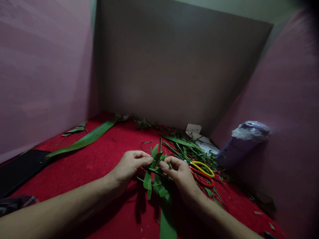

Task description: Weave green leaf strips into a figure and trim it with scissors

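Observation:
Both of my hands meet over a red cloth (99, 166) and pinch a small woven piece of green leaf strips (156, 166). My left hand (131, 166) grips its left side with curled fingers. On the piece's right side my right hand (179, 174) is closed. Loose strip ends hang down from the piece toward me. Scissors with red and yellow handles (202, 173) lie on the cloth just right of my right hand.
A long green leaf (84, 139) lies at the left. A heap of cut leaves and stems (186, 146) sits behind the scissors, with white paper (199, 137) beyond. A purple wrapped object (240, 141) leans at the right. A black flat object (20, 167) lies far left. Walls enclose three sides.

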Available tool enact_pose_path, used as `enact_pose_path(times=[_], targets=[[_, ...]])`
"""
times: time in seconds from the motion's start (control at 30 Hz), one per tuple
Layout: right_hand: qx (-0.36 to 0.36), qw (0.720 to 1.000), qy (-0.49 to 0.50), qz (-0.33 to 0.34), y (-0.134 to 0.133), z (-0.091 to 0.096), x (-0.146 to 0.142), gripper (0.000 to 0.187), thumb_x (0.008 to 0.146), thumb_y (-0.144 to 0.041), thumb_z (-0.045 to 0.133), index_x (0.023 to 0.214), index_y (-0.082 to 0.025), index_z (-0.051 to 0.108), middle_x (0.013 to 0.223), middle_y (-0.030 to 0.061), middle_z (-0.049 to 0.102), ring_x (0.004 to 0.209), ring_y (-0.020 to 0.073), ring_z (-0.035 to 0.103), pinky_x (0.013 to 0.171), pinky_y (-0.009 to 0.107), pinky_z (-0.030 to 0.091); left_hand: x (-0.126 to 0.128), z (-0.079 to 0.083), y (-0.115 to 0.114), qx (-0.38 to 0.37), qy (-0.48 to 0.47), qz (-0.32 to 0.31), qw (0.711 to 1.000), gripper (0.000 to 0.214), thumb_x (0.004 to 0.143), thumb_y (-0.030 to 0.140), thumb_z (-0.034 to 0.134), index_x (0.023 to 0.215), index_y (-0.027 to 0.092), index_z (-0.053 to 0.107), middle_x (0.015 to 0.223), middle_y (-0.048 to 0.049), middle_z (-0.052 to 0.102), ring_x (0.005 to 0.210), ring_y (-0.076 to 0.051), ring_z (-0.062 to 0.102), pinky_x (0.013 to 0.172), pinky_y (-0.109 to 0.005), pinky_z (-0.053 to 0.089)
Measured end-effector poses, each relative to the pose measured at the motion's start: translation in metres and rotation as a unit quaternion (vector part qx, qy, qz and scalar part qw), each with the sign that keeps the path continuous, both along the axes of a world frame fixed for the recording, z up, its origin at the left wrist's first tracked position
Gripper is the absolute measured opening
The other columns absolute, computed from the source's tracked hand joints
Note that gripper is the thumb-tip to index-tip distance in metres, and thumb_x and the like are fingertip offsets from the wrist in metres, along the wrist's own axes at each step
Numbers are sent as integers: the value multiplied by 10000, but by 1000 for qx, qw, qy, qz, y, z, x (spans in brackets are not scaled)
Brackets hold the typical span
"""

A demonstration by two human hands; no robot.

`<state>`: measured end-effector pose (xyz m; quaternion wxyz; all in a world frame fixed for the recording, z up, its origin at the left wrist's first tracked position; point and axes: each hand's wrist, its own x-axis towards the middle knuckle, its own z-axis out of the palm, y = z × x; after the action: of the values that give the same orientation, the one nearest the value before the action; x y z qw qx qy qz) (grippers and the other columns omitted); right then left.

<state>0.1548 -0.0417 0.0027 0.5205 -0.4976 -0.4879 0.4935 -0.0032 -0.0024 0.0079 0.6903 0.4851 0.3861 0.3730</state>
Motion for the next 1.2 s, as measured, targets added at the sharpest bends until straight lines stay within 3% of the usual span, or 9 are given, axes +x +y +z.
enact_pose_path(times=[0.27, 0.6, 0.8, 1.0, 1.2], targets=[[-34, 998, 41, 12, 0, -4, 1, 317, 624, -405, 676, 654, -175, 460, 475, -74, 417, 415, 62, 334, 417, 187, 258, 2, 0, -2, -9, 5, -29, 1000, 181, 643, 287, 633, 669, 124, 558, 558, -34, 615, 480, -152, 573, 489, -260, 414], [-25, 999, -23, 17, 2, -4, 0, 293, 676, -389, 635, 614, -169, 451, 488, -71, 400, 434, 60, 327, 418, 184, 248, 2, 2, -4, -8, 22, -26, 999, 182, 640, 286, 639, 668, 118, 577, 567, -34, 622, 483, -140, 566, 499, -249, 407], [-16, 1000, -7, 10, 2, -7, 2, 333, 671, -390, 641, 559, -174, 415, 462, -73, 398, 414, 56, 323, 407, 182, 264, 2, 1, -4, 1, 22, -24, 999, 179, 662, 290, 623, 687, 121, 569, 570, -24, 612, 472, -138, 559, 495, -257, 408], [-25, 997, 19, 63, 0, -3, -1, 273, 633, -379, 680, 737, -141, 595, 614, -8, 558, 555, 128, 511, 570, 252, 425, 2, -1, -2, 6, 22, -22, 999, 200, 655, 310, 633, 690, 122, 573, 564, -27, 616, 461, -127, 548, 488, -244, 401], [-53, 997, 35, 53, -1, -1, -4, 247, 627, -349, 689, 750, -149, 615, 646, 14, 605, 595, 163, 564, 586, 278, 452, 3, 4, -5, 4, 34, -10, 999, 205, 636, 304, 654, 668, 117, 578, 540, -20, 608, 455, -112, 536, 475, -222, 387]])
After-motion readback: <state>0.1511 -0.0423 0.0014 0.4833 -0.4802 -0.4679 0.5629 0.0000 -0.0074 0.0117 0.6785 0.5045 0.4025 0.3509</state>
